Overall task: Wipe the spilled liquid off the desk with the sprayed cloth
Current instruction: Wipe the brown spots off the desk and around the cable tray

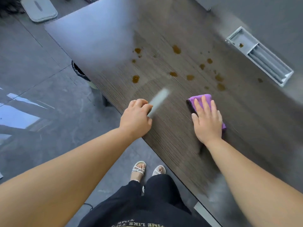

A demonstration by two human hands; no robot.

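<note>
Fingers (pixel 204 102) of right hand (pixel 207 118) straight, flat on purple cloth (pixel 199 97) on near desk (pixel 180 145), left hand (pixel 136 118) curled round blurred grey object (pixel 158 102), brown spilled liquid (pixel 176 49) spotted beyond, grey cable tray (pixel 259 56) far right, tiled floor (pixel 41 63), black bin (pixel 78 71) left.

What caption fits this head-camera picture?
Right hand presses purple cloth on desk near brown spills; left hand grips a blurred grey object.

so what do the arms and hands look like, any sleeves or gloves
The left arm and right arm are bare, no sleeves in view. The left hand and right hand wear no gloves; no rings or watch show.
</note>
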